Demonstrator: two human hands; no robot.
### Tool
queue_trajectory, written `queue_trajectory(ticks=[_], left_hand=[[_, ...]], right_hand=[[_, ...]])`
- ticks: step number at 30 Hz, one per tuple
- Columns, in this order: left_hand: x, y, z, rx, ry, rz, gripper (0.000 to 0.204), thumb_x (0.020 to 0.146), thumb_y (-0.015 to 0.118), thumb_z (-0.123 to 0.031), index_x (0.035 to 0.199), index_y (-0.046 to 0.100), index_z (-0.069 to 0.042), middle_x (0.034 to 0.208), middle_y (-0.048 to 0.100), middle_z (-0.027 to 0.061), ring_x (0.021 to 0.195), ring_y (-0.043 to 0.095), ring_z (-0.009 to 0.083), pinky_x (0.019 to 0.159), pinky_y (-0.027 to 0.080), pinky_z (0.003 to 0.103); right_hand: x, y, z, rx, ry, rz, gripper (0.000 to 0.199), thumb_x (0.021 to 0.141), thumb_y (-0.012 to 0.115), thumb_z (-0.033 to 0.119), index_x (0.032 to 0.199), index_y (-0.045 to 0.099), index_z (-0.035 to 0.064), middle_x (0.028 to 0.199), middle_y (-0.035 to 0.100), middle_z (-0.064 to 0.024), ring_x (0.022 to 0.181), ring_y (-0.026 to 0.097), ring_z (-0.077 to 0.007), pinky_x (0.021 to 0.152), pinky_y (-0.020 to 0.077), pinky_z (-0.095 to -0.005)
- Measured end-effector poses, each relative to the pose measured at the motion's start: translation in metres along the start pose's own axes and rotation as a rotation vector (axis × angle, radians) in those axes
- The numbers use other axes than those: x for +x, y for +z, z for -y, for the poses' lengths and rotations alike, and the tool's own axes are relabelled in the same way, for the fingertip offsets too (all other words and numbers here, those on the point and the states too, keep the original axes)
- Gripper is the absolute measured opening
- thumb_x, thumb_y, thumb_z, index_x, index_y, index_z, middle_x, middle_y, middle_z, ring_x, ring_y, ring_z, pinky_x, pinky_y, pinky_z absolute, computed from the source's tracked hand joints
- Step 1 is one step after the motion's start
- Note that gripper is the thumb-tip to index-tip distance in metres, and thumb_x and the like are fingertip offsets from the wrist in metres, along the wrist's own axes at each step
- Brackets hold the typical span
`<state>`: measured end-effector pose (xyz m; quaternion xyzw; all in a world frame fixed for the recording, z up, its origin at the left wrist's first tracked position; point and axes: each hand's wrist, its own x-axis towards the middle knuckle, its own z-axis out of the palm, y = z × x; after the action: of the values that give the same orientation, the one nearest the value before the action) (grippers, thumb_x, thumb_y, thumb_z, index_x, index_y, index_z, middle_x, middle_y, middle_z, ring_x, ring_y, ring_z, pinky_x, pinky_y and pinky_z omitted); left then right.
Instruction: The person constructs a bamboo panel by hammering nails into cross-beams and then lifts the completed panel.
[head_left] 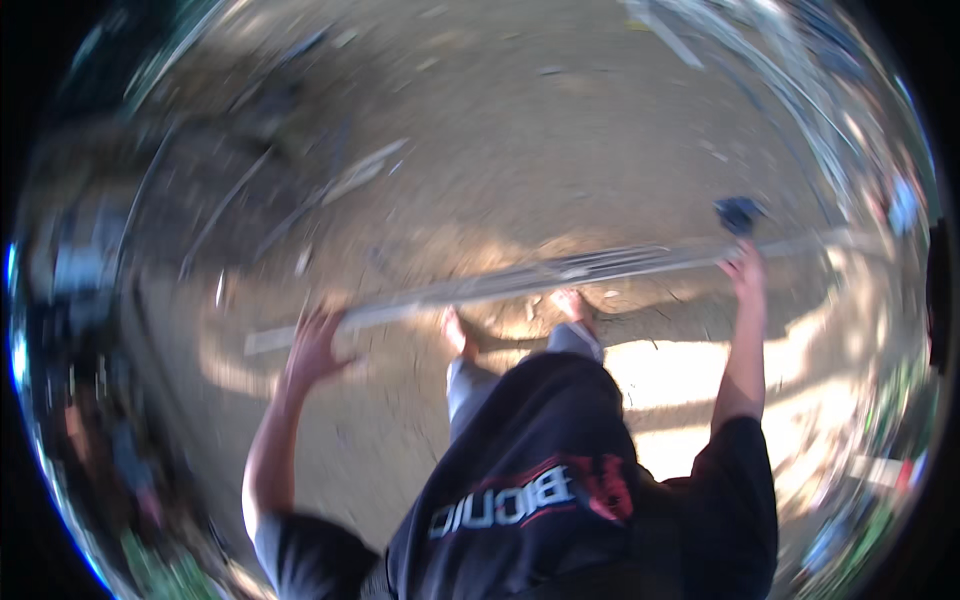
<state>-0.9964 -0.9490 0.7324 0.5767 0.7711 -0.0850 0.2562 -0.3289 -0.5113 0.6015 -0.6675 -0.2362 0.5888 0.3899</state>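
Note:
A long, pale wooden strip [400, 308] runs crosswise in front of my bare feet, with several thin grey strips [600, 262] bunched along its middle. My left hand [318, 350] is at the strip's left part, fingers spread and thumb held out. The fingertips overlap the strip, but blur hides whether they touch it. Farther right, my right hand [743, 268] is beside the strip's right part, its fingers bent. A small black object [738, 215] shows right at those fingertips and appears held; its kind is too blurred to make out.
Brown dirt ground [560, 140] spreads ahead. Loose sticks [365, 172] lie at the far left by a dark patch [205, 190]. Long pale poles [780, 80] lie at the far right. Blurred clutter lines both sides, with green plants [880, 400] at the right.

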Motion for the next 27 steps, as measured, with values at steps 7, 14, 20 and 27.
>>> queue_trajectory(ticks=[7,14,20,27], left_hand=[[-0.002,0.020,0.024,0.042,0.135,-0.355,0.024,0.095,0.059,-0.027,0.094,0.060,-0.004,0.084,0.062,0.0172,0.078,0.060,0.0411,0.065,0.045,0.053],[-0.027,0.023,0.049,0.191,0.090,-0.348,0.033,0.095,0.060,-0.032,0.102,0.062,0.000,0.091,0.063,0.0230,0.077,0.062,0.0468,0.062,0.045,0.057],[-0.031,0.042,0.058,0.177,0.238,-0.315,0.030,0.091,0.066,-0.024,0.106,0.062,0.001,0.091,0.065,0.0254,0.085,0.063,0.0460,0.071,0.048,0.054],[-0.001,-0.012,0.125,0.202,0.486,-0.088,0.042,0.099,0.052,-0.029,0.125,0.052,0.005,0.082,0.064,0.0306,0.078,0.063,0.0530,0.069,0.047,0.061]], right_hand=[[-0.059,0.078,0.008,0.128,-0.225,-0.273,0.084,0.091,0.061,0.056,0.149,0.031,0.0031,0.149,0.038,-0.0182,0.129,0.047,-0.0342,0.106,0.0435,-0.0512],[-0.295,0.274,-0.126,0.103,-0.336,-0.159,0.100,0.097,0.053,0.058,0.156,0.000,-0.0039,0.162,0.004,-0.0275,0.150,0.015,-0.0413,0.123,0.0158,-0.0444],[-0.322,0.318,-0.185,-0.251,-0.454,-0.364,0.083,0.095,0.046,0.012,0.153,-0.011,-0.0058,0.155,0.002,-0.0399,0.147,0.005,-0.0545,0.121,0.0201,-0.0506],[-0.313,0.350,-0.152,-0.146,-0.366,-0.344,0.082,0.095,0.046,0.013,0.155,-0.008,0.0008,0.157,0.011,-0.0361,0.146,0.014,-0.0540,0.119,0.0258,-0.0534]])
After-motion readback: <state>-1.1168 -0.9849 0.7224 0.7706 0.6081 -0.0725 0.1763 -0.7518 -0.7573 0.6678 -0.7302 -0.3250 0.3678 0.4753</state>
